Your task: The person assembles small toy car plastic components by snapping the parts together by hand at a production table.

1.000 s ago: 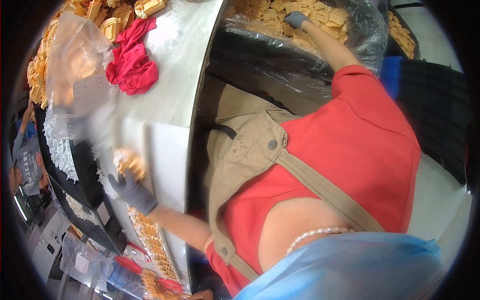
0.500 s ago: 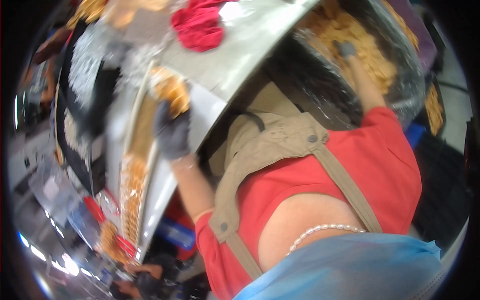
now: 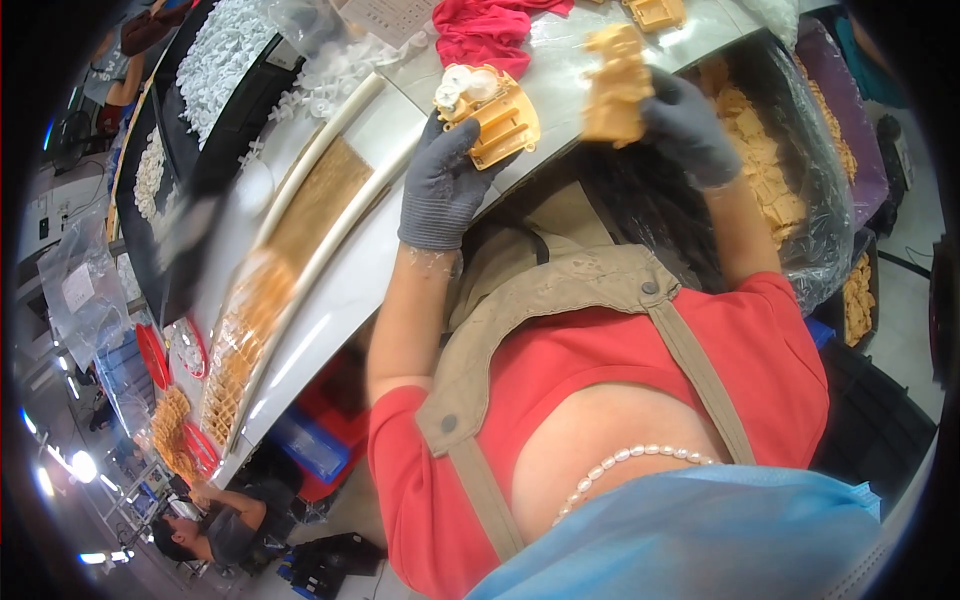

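Observation:
My left hand (image 3: 440,195), in a grey glove, grips an orange-yellow plastic housing half (image 3: 508,125) over the table edge. Its ribbed hollow side faces up, and round white plastic gears (image 3: 468,84) sit at its far end. To the right, my right hand (image 3: 692,130), gloved alike, is closed on a second orange-yellow plastic housing piece (image 3: 614,90). That piece is smeared by motion, so its details cannot be made out. A gap separates the two pieces.
A plastic-lined bin (image 3: 828,225) of orange pieces stands at right. A conveyor belt (image 3: 325,195) between pale rails runs along the left. Red cloth (image 3: 480,38), loose white parts (image 3: 335,78) and orange pieces (image 3: 655,12) lie on the table. Another person (image 3: 225,530) sits lower left.
My right hand has come out of the bin, moving left with a housing piece in it. My left hand has moved right and farther away from the belt, still holding its housing half.

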Demonstrator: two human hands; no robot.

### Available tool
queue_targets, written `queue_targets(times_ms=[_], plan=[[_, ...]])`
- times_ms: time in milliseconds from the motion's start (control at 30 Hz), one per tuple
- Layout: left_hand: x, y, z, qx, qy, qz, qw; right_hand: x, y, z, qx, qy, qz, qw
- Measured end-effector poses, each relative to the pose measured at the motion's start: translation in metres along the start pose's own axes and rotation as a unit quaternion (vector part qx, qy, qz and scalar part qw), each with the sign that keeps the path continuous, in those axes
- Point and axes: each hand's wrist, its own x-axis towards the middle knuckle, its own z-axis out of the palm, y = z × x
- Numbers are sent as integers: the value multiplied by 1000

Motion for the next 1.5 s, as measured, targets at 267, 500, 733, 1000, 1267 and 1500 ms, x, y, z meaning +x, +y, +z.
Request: queue_targets(times_ms=[267, 500, 733, 1000, 1267, 1500], plan=[[-2, -5, -5, -9, -36, 79, 996, 30, -21, 74, -190, -109, 113, 969], [-10, -7, -10, 58, -24, 92, 994, 46, -5, 80, -264, -110, 121, 950], [-7, -4, -21, 132, 43, 161, 977, 59, -5, 85, -305, -111, 136, 936], [-9, -8, -6, 251, 24, 217, 943, 65, 16, 116, -161, 49, -220, 961], [-22, -13, 11, 270, -5, 269, 924, 48, -1, 135, -185, 83, -314, 928], [-14, -16, 15, 386, 37, 371, 844, 53, -13, 134, -87, 83, -215, 969]])
